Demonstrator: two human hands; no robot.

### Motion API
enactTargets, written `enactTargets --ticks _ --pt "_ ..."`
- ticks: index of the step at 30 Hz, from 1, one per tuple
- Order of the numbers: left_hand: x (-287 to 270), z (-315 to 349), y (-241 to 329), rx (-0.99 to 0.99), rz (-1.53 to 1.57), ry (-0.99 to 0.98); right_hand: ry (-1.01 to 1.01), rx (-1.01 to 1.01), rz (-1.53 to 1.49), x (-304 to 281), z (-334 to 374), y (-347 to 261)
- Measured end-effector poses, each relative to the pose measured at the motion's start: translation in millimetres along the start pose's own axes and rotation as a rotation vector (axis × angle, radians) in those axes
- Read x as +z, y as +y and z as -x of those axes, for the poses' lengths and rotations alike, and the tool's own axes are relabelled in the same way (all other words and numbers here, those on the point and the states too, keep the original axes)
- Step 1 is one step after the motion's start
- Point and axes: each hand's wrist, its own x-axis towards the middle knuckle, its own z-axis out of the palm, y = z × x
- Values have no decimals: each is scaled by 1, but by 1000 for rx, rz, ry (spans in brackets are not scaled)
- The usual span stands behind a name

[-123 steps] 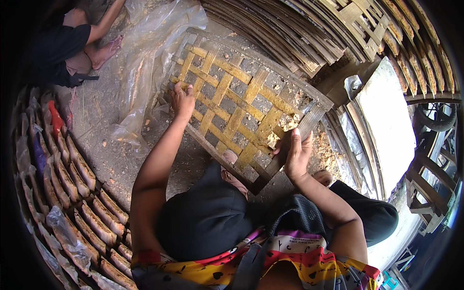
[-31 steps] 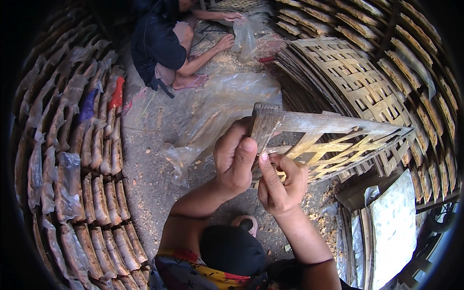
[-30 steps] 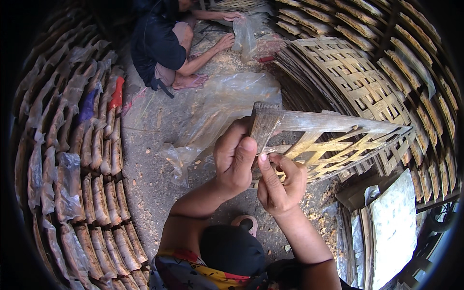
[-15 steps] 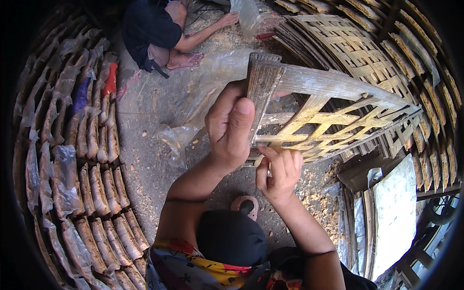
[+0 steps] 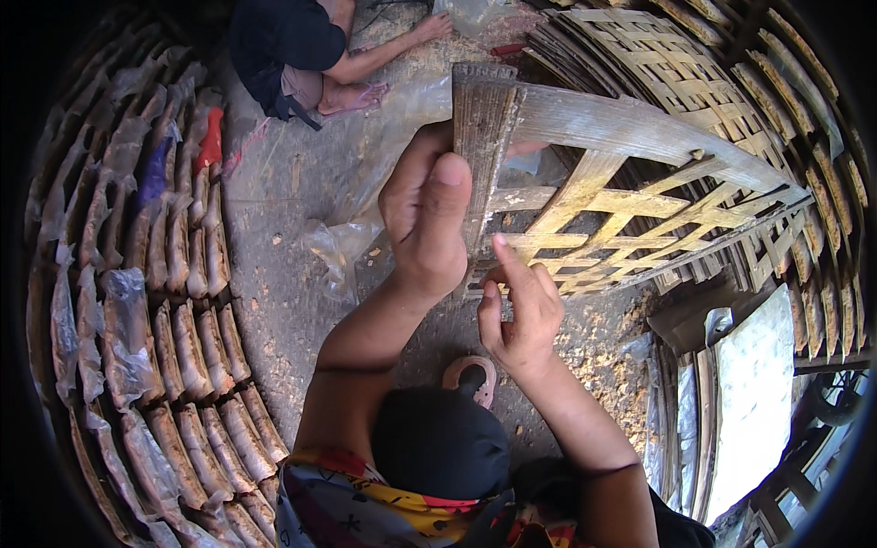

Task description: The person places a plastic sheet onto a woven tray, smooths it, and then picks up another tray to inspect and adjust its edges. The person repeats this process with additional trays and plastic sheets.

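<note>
My left hand (image 5: 427, 215) is wrapped round the wooden end bar of a woven bamboo rack (image 5: 571, 187), thumb on the near face. The rack is tilted up in front of me, its open lattice reaching to the right. Just below its near corner is my right hand (image 5: 523, 310), index finger stretched toward the lower slats, thumb apart and the other fingers partly curled. The fingertip is at the lattice; whether it presses on a slat I cannot tell. Nothing shows in this hand. The left fingertips are mostly hidden behind the bar.
Stacked bamboo racks (image 5: 667, 68) stand behind at the right. Long rows of pale brown slabs with plastic sheeting (image 5: 123, 315) line the left side. A person (image 5: 292, 55) squats at the back. Clear plastic (image 5: 333, 256) lies on the floor. A white sheet (image 5: 754, 393) leans at lower right.
The rack and my left hand have moved slightly up and left. My right index finger has straightened and risen along the lattice. The person at the back has lowered the plastic they hold.
</note>
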Motion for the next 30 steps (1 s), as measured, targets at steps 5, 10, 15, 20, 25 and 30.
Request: enactTargets --ticks 5,10,15,20,25,30 --pt "-3 -3 -2 4 -19 4 -52 -52 112 6 -2 5" --pt "-7 -5 -1 -18 -22 37 -183 -22 108 9 26 16" --pt "-9 -3 -3 -7 -27 -37 -76 40 73 13 14 10" --pt "-9 -6 -1 -14 -6 53 -239 19 120 24 46 20" --pt "-13 -1 -6 21 8 14 -114 106 -7 17 35 17" --pt "-11 -2 -4 12 -19 37 -61 157 -164 29 34 13"
